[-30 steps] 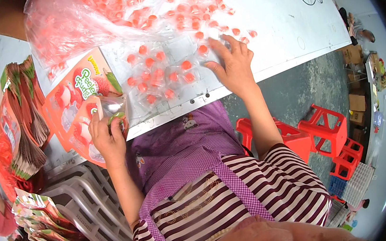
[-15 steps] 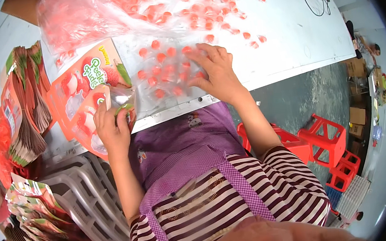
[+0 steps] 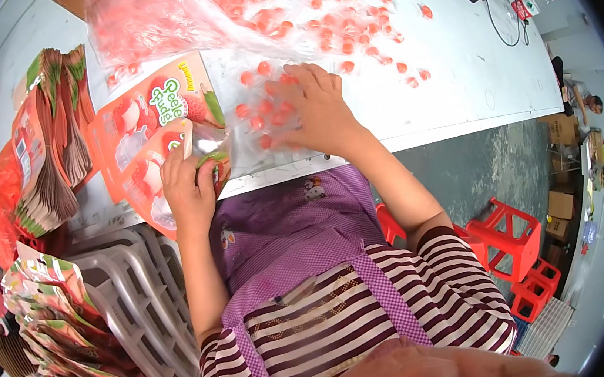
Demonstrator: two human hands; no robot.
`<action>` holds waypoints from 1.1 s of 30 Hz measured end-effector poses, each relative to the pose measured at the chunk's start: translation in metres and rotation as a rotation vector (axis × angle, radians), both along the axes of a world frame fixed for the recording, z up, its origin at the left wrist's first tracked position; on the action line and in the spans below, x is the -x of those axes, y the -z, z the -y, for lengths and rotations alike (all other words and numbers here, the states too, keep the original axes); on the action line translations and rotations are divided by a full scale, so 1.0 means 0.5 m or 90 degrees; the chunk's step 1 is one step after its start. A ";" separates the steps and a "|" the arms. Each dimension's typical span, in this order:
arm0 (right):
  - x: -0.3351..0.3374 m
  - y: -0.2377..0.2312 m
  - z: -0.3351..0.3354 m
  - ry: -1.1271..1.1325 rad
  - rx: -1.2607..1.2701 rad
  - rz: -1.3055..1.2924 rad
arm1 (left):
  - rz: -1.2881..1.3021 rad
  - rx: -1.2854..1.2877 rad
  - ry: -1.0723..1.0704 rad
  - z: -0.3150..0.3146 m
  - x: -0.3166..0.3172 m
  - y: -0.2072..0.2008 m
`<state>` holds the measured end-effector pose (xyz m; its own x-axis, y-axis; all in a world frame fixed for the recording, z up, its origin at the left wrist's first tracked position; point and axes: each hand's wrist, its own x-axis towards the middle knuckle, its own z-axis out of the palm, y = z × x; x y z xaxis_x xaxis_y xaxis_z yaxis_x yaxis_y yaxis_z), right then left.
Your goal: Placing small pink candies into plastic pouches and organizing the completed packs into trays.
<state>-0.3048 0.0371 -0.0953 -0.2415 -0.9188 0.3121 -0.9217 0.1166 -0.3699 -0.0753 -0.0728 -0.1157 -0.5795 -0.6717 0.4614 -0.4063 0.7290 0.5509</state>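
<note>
My left hand (image 3: 189, 192) grips the edge of a pink-red printed pouch (image 3: 146, 182), thumb on one side. The pouch's mouth gapes toward the right, showing a silvery inside. My right hand (image 3: 325, 117) lies palm down with fingers stretched over a small group of red candies (image 3: 257, 110) in clear wrappers, beside the pouch mouth. Some of these candies are hidden under the palm. Beneath the held pouch lies another printed pouch (image 3: 178, 83), flat on the white table (image 3: 469, 87).
A large clear plastic bag (image 3: 157, 26) of the candies spreads across the back. Fanned stacks of pouches (image 3: 53, 165) stand at left. Filled-looking pouches (image 3: 72, 326) sit by a grey plastic crate (image 3: 132, 297) below. Red stools (image 3: 505, 240) stand on the floor at right.
My right hand has swept left over the candies, bringing some closer to the pouch mouth. My left hand keeps its grip on the pouch. The whole view has shifted slightly.
</note>
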 end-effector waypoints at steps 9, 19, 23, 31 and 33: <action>0.024 0.016 0.019 0.044 0.059 -0.050 | -0.005 -0.074 -0.005 0.007 -0.011 0.002; 0.027 0.018 0.012 0.026 0.235 0.098 | -0.046 -0.188 0.061 0.020 -0.005 -0.027; 0.027 -0.002 0.019 0.073 0.262 0.171 | -0.075 -0.202 0.051 0.012 0.017 -0.028; -0.096 -0.092 0.095 0.118 0.323 1.155 | -0.056 -0.084 0.127 0.016 0.043 -0.052; -0.112 -0.084 0.119 0.126 0.358 1.166 | -0.039 -0.108 0.137 0.009 0.048 -0.060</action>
